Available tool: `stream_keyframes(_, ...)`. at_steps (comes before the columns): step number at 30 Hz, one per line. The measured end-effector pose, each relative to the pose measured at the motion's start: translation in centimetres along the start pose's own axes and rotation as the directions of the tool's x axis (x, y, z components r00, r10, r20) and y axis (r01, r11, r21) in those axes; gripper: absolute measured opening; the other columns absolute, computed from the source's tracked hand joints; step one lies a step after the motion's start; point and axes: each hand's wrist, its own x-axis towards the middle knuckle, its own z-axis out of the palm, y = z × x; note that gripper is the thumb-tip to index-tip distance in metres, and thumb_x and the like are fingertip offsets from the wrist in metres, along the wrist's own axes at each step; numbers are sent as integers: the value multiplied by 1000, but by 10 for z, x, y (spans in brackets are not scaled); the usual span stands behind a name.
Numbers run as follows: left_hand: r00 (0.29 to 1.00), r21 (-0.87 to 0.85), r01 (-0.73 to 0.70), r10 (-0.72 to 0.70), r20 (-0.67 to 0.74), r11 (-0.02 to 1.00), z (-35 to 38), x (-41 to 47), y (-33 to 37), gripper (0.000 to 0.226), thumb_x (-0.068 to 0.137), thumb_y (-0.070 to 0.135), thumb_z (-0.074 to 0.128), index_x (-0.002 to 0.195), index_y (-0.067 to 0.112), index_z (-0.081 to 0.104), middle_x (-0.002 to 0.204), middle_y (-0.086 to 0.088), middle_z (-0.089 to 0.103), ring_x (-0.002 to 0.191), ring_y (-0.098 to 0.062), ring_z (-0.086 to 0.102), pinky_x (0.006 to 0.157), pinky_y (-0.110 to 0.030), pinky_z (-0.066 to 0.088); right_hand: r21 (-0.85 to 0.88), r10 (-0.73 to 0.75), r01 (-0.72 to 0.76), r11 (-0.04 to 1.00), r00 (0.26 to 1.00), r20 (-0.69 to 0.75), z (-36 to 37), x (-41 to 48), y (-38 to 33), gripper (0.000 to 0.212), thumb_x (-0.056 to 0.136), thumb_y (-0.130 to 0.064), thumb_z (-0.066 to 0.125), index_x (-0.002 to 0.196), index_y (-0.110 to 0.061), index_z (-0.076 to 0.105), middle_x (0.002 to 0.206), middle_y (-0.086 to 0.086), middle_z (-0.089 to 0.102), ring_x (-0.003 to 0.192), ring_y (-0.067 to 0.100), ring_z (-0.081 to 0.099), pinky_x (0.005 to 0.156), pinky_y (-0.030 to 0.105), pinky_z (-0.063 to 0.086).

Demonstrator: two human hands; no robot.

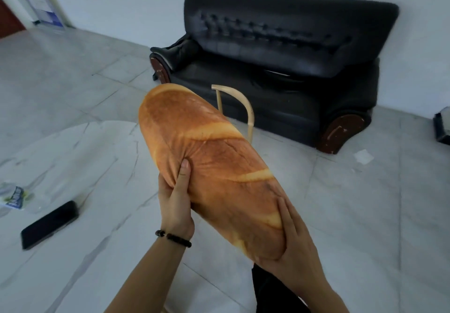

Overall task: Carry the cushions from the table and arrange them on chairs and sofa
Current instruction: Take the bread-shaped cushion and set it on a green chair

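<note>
A long cushion printed like a loaf of bread (207, 156) is held up in front of me, slanting from upper left to lower right. My left hand (175, 198) grips its left side, thumb pressed into the fabric. My right hand (292, 247) grips the near lower end. A black leather sofa (280, 69) stands against the far wall, its seat bare. The curved wooden back of a chair (241, 103) shows just past the cushion, in front of the sofa. The white marble table (85, 178) lies below and to the left.
A black phone (50, 225) and a crumpled packet (13, 194) lie on the table's left part. A dark object (442, 127) sits on the tiled floor at the right edge. A scrap of paper (363, 156) lies on the floor near the sofa's right foot.
</note>
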Motion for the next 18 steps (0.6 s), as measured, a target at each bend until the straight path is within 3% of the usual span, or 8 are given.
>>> stream_keyframes(5, 993, 61, 41, -33, -116, 997, 70, 100, 18, 90, 65, 66, 76, 144, 33, 48, 137, 13, 59, 127, -13, 56, 113, -49, 44, 4, -70, 70, 998, 993, 94, -16, 154, 19, 123, 60, -72, 80, 161, -40, 16, 162, -11, 34, 135, 24, 52, 101, 49, 54)
stream_keyframes(10, 983, 23, 111, -106, -153, 994, 109, 186, 29, 102, 67, 70, 71, 154, 34, 32, 148, 12, 48, 136, -15, 48, 118, -51, 37, -13, -191, 196, 980, 964, 186, -12, 284, 23, 108, 69, -56, 79, 160, -30, 27, 161, -9, 39, 136, 22, 53, 94, 47, 57)
stream_keyframes(13, 986, 25, 101, -97, -132, 995, 119, 237, 29, 99, 71, 69, 75, 154, 40, 30, 146, 19, 48, 136, -10, 46, 119, -52, 35, 36, -206, 203, 978, 956, 207, 1, 344, 14, 96, 72, -42, 76, 157, -21, 37, 159, -8, 43, 134, 16, 55, 95, 28, 56)
stream_keyframes(16, 988, 64, 122, -115, -107, 990, 122, 298, 26, 99, 71, 67, 79, 153, 43, 29, 146, 20, 49, 136, -11, 47, 117, -53, 39, 44, -175, 169, 985, 958, 225, 25, 394, 8, 92, 74, -41, 73, 156, -24, 37, 156, -9, 46, 134, 9, 52, 92, -3, 34)
stream_keyframes(18, 980, 85, 168, -158, -120, 982, 122, 342, 21, 95, 75, 63, 76, 154, 42, 27, 149, 15, 47, 136, -14, 48, 117, -52, 40, 36, -103, 97, 995, 963, 247, 46, 423, 8, 93, 74, -39, 77, 157, -30, 35, 155, -12, 46, 130, 5, 50, 86, -7, 32)
